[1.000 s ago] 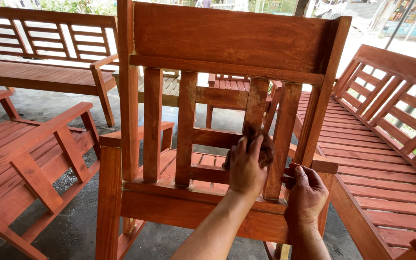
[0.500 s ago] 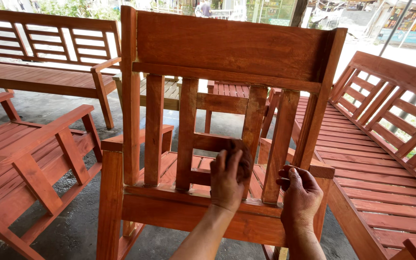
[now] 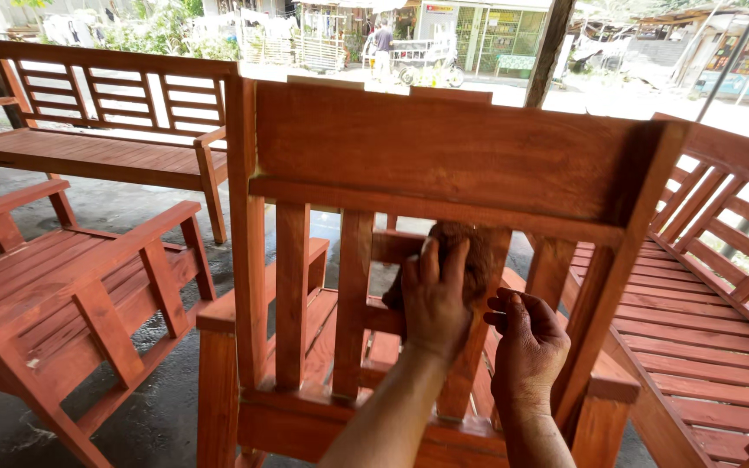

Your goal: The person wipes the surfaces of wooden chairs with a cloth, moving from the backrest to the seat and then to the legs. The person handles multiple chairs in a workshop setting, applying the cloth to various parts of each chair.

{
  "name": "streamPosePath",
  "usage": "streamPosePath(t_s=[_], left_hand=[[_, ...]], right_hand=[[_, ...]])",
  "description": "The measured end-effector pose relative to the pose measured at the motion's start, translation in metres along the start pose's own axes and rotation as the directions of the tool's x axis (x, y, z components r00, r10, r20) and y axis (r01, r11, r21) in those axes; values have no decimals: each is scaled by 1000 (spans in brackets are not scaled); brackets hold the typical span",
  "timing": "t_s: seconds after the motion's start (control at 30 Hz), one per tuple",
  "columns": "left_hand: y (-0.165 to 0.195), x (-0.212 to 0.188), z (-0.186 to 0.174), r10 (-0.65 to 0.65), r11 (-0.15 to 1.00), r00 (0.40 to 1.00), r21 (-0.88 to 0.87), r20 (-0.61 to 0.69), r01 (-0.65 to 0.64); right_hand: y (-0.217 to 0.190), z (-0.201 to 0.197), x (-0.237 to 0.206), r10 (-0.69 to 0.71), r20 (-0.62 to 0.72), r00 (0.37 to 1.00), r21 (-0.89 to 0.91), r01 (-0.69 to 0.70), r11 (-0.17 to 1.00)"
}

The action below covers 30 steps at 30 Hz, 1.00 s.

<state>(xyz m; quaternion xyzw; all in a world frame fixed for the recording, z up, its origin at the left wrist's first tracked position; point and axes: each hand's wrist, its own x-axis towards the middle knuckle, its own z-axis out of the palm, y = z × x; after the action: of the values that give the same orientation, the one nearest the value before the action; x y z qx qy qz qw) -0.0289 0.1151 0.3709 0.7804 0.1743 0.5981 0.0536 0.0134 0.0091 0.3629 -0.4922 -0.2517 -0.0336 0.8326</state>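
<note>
Under left hand (image 3: 433, 299) fingers (image 3: 431, 264) — brown rag (image 3: 472, 251) against chair slat (image 3: 478, 321).

Stood upright in the near middle of the scene: a reddish-brown wooden chair (image 3: 444, 165), back turned toward the camera, with a broad top rail, vertical slats below it and a short crossbar between two slats. Showed a glossy, freshly stained look. Pressed flat against a middle slat, just under the top rail: a brown stained rag (image 3: 470, 251), crumpled and partly covered.
</note>
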Motion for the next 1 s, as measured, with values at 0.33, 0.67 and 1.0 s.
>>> streamPosePath(t_s=[0.33,0.67,1.0], left_hand=[[15,-61,-48,56,997,997,-50,-47,-58],[24,-140,-63,93,995,989,-16,-112,-96],[27,-209,-93,178,983,965,-9,-194,-183]], right_hand=[[-12,3,-54,-80,-39,996,-65,77,995],[-23,-34,-118,-301,-2,953,-519,257,815],[-11,-72,-158,-226,98,969,-539,243,807]])
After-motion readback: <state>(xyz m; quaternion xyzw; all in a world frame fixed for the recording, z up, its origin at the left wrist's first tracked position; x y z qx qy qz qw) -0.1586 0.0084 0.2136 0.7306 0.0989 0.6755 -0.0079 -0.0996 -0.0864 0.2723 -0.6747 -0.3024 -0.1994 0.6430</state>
